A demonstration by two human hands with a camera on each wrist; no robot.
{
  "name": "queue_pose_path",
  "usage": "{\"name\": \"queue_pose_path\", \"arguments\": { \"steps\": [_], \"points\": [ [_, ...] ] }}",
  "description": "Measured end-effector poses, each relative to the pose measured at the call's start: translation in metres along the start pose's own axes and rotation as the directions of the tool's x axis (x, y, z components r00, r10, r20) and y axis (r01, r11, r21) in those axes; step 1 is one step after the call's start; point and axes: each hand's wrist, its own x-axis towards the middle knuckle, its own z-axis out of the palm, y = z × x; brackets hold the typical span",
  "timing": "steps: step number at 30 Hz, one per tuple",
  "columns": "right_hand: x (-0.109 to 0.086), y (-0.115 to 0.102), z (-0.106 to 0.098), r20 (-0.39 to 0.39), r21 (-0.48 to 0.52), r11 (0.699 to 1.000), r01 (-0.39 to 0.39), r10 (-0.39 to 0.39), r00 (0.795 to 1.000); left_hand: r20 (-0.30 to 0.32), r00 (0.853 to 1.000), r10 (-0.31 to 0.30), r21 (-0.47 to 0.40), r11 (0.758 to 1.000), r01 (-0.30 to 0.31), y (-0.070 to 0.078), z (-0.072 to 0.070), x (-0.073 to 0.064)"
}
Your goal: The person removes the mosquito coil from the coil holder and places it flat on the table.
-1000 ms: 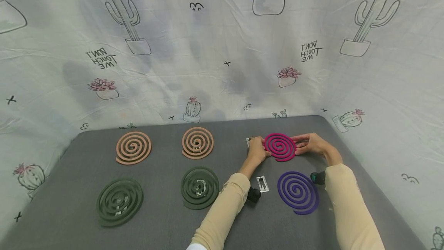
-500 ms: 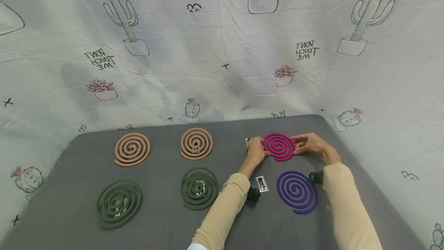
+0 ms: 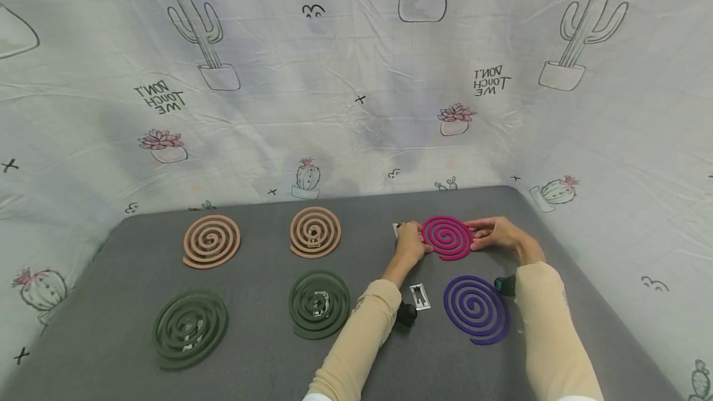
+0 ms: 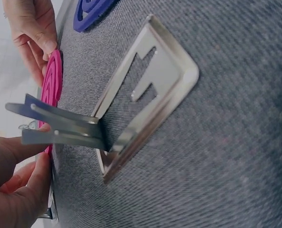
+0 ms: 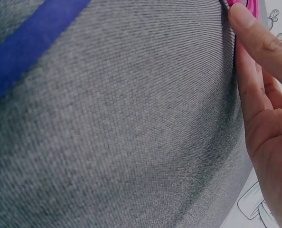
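A pink mosquito coil is held between both hands at the far right of the table. My left hand pinches its left edge, and my right hand pinches its right edge with thumb and fingers. In the right wrist view the right thumb lies on the coil's rim. Whether the coil touches the table I cannot tell. A metal coil stand with an upright prong lies nearer, large in the left wrist view. Another metal stand sits beside the left hand, partly hidden by it.
A purple coil lies in front of the pink one. To the left lie two orange coils and two green coils, with metal stands showing through several of them. A patterned cloth rises behind the grey table.
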Motion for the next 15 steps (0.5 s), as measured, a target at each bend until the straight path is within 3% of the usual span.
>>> {"name": "queue_pose_path", "arguments": {
  "steps": [3, 6, 10, 15],
  "points": [
    [0.000, -0.002, 0.001, -0.002, 0.008, 1.000, -0.010, 0.010, 1.000, -0.040, 0.999, -0.003, -0.008, 1.000, 0.002, 0.020, -0.017, -0.019],
    [0.000, -0.003, 0.001, 0.000, 0.011, 1.000, -0.020, 0.020, 1.000, -0.075, 0.997, 0.022, 0.066, 0.998, -0.017, 0.028, -0.024, -0.029],
    [-0.001, -0.006, 0.001, 0.002, 0.003, 0.999, -0.038, 0.038, 0.999, -0.078, 0.996, 0.029, 0.098, 0.995, -0.022, 0.032, -0.026, -0.034],
    [0.001, -0.007, 0.001, 0.001, 0.011, 0.998, -0.060, 0.060, 0.998, -0.083, 0.996, 0.014, 0.073, 0.997, -0.008, 0.032, -0.025, -0.034]
  ]
}}
